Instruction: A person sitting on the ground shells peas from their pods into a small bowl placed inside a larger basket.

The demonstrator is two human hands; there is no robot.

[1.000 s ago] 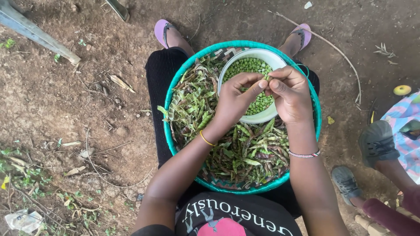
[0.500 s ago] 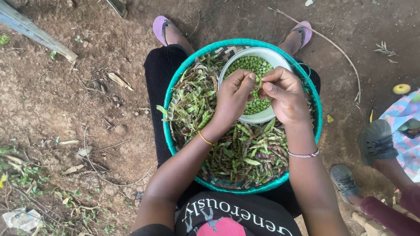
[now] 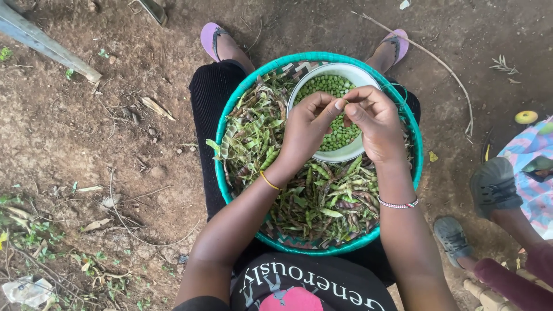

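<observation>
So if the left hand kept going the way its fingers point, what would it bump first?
The right hand: the left hand points at it, fingertips already almost touching over the bowl of peas.

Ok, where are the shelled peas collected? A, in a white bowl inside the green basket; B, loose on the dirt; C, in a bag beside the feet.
A: the green peas fill a white bowl set among pods in the green basket, under both hands.

Bare brown dirt ground (image 3: pixel 86 126) strewn with twigs, dry leaves, daylight.
</observation>
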